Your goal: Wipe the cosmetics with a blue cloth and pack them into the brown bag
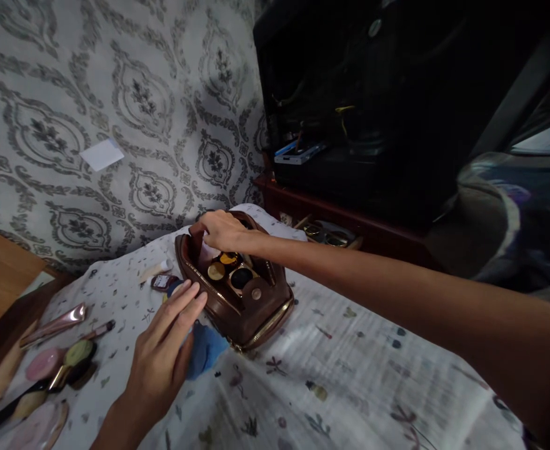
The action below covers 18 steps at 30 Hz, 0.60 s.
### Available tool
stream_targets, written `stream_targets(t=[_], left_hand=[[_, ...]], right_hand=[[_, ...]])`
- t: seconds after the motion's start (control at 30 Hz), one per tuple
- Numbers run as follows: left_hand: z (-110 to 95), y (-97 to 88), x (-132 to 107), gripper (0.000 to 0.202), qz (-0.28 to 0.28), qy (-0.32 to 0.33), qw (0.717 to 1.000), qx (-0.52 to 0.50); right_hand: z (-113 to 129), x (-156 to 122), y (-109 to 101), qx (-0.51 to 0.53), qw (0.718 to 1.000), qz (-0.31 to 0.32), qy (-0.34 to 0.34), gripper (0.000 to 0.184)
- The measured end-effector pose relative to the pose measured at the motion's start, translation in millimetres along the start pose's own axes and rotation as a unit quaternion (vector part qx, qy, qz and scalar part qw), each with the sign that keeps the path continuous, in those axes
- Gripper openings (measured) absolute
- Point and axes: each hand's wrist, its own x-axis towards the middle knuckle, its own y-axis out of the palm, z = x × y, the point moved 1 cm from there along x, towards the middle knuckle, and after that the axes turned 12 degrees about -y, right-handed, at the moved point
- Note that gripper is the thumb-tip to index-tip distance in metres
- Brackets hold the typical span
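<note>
Laying the left hand (167, 350) flat, fingers stretched out and holding nothing, fingertips touching the near side of the brown pouch (256, 312), palm partly covering a blue cloth (209, 351). Curling the right hand (221, 230) over the pouch's far rim, seemingly pinching that edge, fingertips being lost in shadow. Sitting open in the middle of the flowered sheet (350, 375), showing round compacts (230, 269) inside, with brushes (69, 362) lying well apart on the left.
</note>
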Motion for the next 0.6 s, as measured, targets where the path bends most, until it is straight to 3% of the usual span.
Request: stream_targets(t=[0.23, 0.4, 0.47, 0.6], left_hand=[[0, 0.9, -2, 0.054, -0.003, -0.007, 1.0, -0.002], [0, 0.5, -1, 0.056, -0.013, -0.002, 1.0, -0.002], [0, 0.5, 0, 0.056, -0.014, -0.002, 1.0, -0.001], [-1, 1.6, 0, 0.056, -0.014, -0.005, 1.0, -0.007]], right_hand=[[-1, 9, 8, -0.035, 0.998, -0.047, -0.034, 0.031], [-4, 3, -15, -0.036, 0.991, -0.103, -0.074, 0.032], [-4, -5, -29, -0.043, 0.991, -0.093, -0.088, 0.032], [1, -18, -39, -0.053, 0.994, -0.004, -0.091, 0.025]])
